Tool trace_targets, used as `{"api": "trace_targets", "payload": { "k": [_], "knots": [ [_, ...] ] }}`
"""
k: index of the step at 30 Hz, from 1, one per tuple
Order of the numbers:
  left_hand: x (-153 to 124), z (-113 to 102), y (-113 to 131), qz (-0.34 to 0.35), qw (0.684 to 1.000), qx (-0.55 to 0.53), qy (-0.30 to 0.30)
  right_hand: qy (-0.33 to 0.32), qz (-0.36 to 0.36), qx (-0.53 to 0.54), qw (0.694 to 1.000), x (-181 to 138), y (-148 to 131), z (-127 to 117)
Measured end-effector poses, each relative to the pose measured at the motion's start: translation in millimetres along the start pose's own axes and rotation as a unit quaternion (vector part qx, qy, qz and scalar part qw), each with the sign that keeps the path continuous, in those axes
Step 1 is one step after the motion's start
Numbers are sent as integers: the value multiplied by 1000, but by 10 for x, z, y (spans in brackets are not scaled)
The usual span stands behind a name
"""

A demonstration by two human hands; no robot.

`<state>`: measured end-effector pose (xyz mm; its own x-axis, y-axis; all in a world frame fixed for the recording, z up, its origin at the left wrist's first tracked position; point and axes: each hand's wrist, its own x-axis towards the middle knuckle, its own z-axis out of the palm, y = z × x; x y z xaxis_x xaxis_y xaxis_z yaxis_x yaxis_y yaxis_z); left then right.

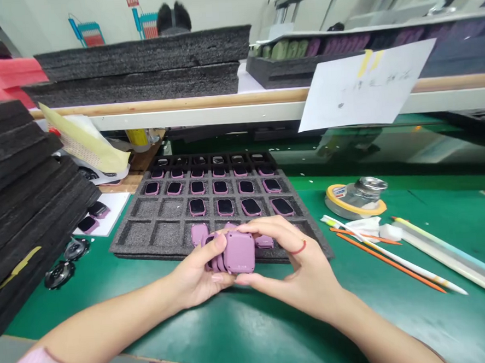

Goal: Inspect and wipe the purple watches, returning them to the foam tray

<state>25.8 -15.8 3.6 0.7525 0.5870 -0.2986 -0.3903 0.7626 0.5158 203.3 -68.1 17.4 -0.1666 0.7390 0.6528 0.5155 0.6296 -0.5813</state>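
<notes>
One head-worn camera looks forward and down from above the near edge of the green desk (252,334), close over the left hand (194,277) and right hand (291,266), facing the foam tray (162,208) and the wooden-railed shelf (172,103) beyond.

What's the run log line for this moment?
left hand: holds pink smartwatch case | right hand: pinches same case | below: black foam tray

Stacked foam sheets (24,184) block the left; passage runs along the green mat (252,334).
</notes>
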Motion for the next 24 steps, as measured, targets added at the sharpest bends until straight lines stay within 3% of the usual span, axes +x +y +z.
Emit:
{"api": "trace_targets", "payload": {
  "k": [4,8,13,16,18,21,24],
  "knots": [
    [-80,-60,-15,15,1000,-3,-20,-5,-33,-21,999,31,56,-21],
    [-129,-153,-92,-64,989,87,-101,45,57,-32,997,228,142,77],
    [-155,-186,-181,-201,926,230,-221,-35,29,-28,999,562,88,718],
    [-198,-124,-122,-216,903,285,-239,-86,34,-15,996,605,80,1179],
    [-223,-91,-55,-224,896,293,-249,-102,46,0,994,570,108,1341],
    [-227,-116,10,-233,895,273,-266,-85,67,35,994,497,162,1247],
    [-181,-207,-11,-177,920,233,-259,-31,106,62,992,434,190,846]
  ]
}}
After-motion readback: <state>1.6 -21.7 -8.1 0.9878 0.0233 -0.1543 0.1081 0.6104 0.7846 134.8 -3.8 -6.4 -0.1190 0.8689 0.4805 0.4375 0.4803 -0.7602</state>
